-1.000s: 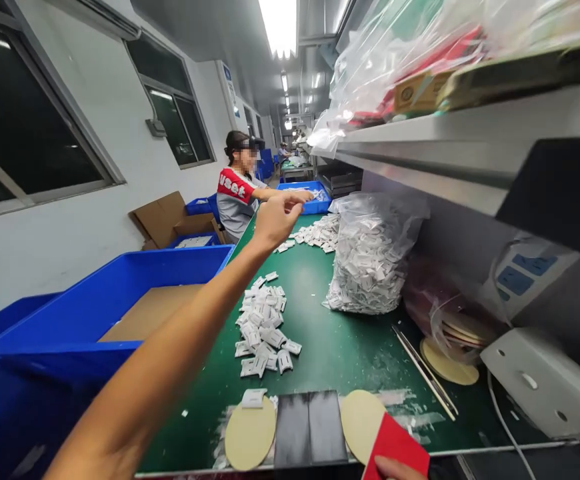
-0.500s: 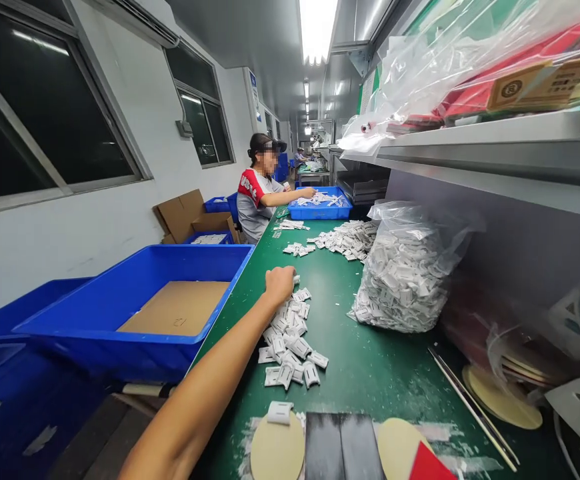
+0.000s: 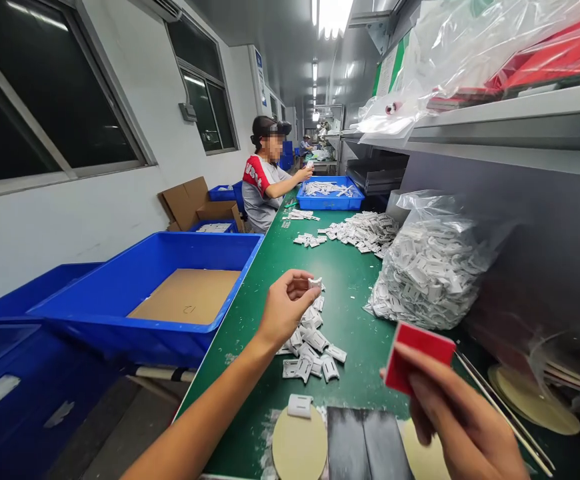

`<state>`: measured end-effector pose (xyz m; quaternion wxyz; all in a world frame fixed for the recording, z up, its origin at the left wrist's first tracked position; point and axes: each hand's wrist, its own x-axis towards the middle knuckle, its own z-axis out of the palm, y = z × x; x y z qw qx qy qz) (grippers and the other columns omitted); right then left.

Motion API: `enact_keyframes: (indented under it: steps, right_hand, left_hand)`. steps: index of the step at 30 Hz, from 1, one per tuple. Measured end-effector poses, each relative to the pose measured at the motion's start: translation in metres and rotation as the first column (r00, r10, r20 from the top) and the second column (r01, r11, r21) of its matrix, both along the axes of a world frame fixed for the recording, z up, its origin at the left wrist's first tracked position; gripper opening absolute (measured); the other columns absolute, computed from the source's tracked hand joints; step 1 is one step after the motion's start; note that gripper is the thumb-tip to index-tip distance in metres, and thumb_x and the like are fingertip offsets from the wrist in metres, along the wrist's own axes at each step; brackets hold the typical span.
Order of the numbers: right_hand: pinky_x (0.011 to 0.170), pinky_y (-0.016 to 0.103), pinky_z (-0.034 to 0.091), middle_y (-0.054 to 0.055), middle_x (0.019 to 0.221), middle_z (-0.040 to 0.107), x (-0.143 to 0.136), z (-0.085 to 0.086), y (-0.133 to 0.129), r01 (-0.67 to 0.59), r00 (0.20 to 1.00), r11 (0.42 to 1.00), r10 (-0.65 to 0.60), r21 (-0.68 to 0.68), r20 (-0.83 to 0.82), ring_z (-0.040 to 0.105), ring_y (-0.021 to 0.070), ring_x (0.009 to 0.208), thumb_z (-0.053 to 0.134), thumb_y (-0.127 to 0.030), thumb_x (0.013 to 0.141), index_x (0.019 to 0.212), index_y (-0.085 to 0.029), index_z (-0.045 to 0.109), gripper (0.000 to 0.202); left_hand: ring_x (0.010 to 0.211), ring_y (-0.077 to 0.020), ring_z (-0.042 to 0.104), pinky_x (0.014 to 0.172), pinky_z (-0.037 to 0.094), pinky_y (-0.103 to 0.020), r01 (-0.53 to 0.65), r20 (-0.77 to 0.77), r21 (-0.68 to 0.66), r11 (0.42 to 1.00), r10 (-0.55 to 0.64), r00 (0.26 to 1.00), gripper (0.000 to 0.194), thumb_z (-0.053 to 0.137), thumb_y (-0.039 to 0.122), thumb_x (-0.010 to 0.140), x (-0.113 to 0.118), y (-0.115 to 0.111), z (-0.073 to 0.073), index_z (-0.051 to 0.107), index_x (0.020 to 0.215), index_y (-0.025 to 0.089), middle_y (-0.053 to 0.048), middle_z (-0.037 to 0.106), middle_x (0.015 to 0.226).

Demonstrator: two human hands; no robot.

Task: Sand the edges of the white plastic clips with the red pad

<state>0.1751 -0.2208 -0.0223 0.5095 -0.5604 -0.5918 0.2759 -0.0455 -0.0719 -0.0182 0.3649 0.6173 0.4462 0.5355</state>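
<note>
Between the thumb and fingers of my left hand (image 3: pixel 285 307) is a small white plastic part (image 3: pixel 315 283), held above the bench. Beneath and just in front of that hand lies a loose heap of similar white parts (image 3: pixel 315 343). My right hand (image 3: pixel 450 400), at the lower right, grips a flat red block (image 3: pixel 423 357) with a pale edge. Nearer to me, one white part (image 3: pixel 300 405) rests on the far edge of a round yellowish disc (image 3: pixel 300 443). Dark grey strips (image 3: pixel 367 440) lie beside it, and another yellowish disc (image 3: pixel 423 450) is partly hidden by my right hand.
A clear bag of white parts (image 3: pixel 430 267) stands on the green bench (image 3: pixel 355 293). Behind it lie more parts (image 3: pixel 363 231). A co-worker (image 3: pixel 265 177) sits by a blue tray (image 3: pixel 330 203). Blue bins (image 3: pixel 135 327) stand left; a loaded shelf (image 3: pixel 520 127) overhangs right.
My left hand has lifted off the heap with a white part in its fingers. My right hand has come into view holding the red block. The co-worker's hand has risen from the tray.
</note>
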Motion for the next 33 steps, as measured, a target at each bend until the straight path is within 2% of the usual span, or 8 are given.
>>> enact_keyframes:
  steps: [5,10,15,20,24,28,31,33]
  right_hand:
    - [0.051,0.024,0.041,-0.004,0.063,0.052,-0.007,0.034,0.075,-0.159,0.987,0.987,0.159,-0.007,0.005,0.048,0.0121,0.052,0.048,-0.037,0.1,0.138,-0.029,0.055,0.039]
    - [0.045,0.022,0.038,-0.003,0.072,0.057,-0.015,0.032,0.127,-0.254,0.958,0.965,0.26,0.063,-0.122,0.046,0.0087,0.05,0.049,-0.032,0.1,0.134,-0.029,0.058,0.035]
    - [0.055,0.019,0.045,0.0,0.094,0.067,-0.019,0.023,0.122,-0.236,0.923,0.969,0.247,0.074,-0.296,0.059,0.0085,0.068,0.054,-0.032,0.099,0.12,-0.029,0.067,0.025]
    - [0.061,0.025,0.052,0.001,0.078,0.071,-0.017,0.032,0.112,-0.619,0.761,0.783,0.578,-0.064,-0.294,0.063,0.0128,0.067,0.063,-0.029,0.093,0.123,-0.024,0.069,0.031]
    - [0.065,0.026,0.051,0.002,0.078,0.07,-0.012,0.027,0.123,-0.231,0.948,0.973,0.218,-0.028,-0.231,0.062,0.0131,0.069,0.061,-0.029,0.093,0.116,-0.018,0.073,0.028]
    - [0.061,0.024,0.05,0.002,0.079,0.072,-0.007,0.021,0.125,-0.476,0.863,0.871,0.438,-0.118,-0.251,0.061,0.0119,0.065,0.061,-0.027,0.093,0.113,-0.021,0.075,0.025]
    - [0.059,0.023,0.047,0.0,0.069,0.066,-0.005,0.02,0.124,-0.211,0.953,0.973,0.183,-0.094,-0.24,0.059,0.0119,0.064,0.06,-0.026,0.094,0.112,-0.019,0.075,0.025]
    - [0.06,0.024,0.048,0.0,0.07,0.067,-0.004,0.02,0.124,-0.357,0.903,0.929,0.318,-0.093,-0.288,0.061,0.0127,0.065,0.061,-0.028,0.093,0.113,-0.02,0.074,0.026]
  left_hand:
    - [0.084,-0.0174,0.071,0.081,0.056,-0.029,-0.079,0.083,0.026,0.997,0.076,0.994,0.031,0.074,0.026,0.079,0.002,-0.014,-0.008,0.062,0.106,0.019,-0.004,0.072,0.087]
    - [0.09,-0.0182,0.072,0.092,0.054,-0.034,-0.158,0.023,0.073,0.985,0.157,0.987,0.044,0.073,0.025,0.081,0.004,-0.023,-0.012,0.056,0.123,0.025,-0.001,0.075,0.091]
    - [0.088,-0.0197,0.075,0.097,0.053,-0.04,-0.235,-0.144,0.096,0.967,0.247,0.958,0.049,0.072,0.021,0.082,0.002,-0.032,-0.01,0.053,0.127,0.028,0.001,0.078,0.09]
    - [0.078,-0.0195,0.076,0.091,0.058,-0.037,-0.178,-0.066,0.041,0.983,0.181,0.981,0.058,0.077,0.02,0.076,0.003,-0.039,-0.011,0.052,0.128,0.027,0.001,0.078,0.087]
    - [0.085,-0.0207,0.076,0.095,0.056,-0.039,-0.095,-0.032,-0.001,0.996,0.094,0.995,0.062,0.077,0.019,0.078,0.007,-0.044,-0.013,0.047,0.131,0.028,0.001,0.078,0.083]
    - [0.081,-0.0215,0.076,0.087,0.06,-0.038,-0.1,-0.034,-0.062,0.993,0.098,0.995,0.065,0.08,0.023,0.076,0.008,-0.046,-0.014,0.047,0.132,0.028,-0.001,0.078,0.087]
    - [0.08,-0.02,0.076,0.086,0.06,-0.036,-0.089,-0.034,-0.058,0.994,0.088,0.996,0.062,0.078,0.022,0.077,0.009,-0.046,-0.015,0.046,0.13,0.026,-0.001,0.079,0.085]
    - [0.074,-0.0201,0.076,0.075,0.061,-0.033,-0.114,-0.033,-0.051,0.992,0.112,0.993,0.063,0.08,0.022,0.075,0.01,-0.047,-0.016,0.048,0.129,0.025,-0.001,0.079,0.083]
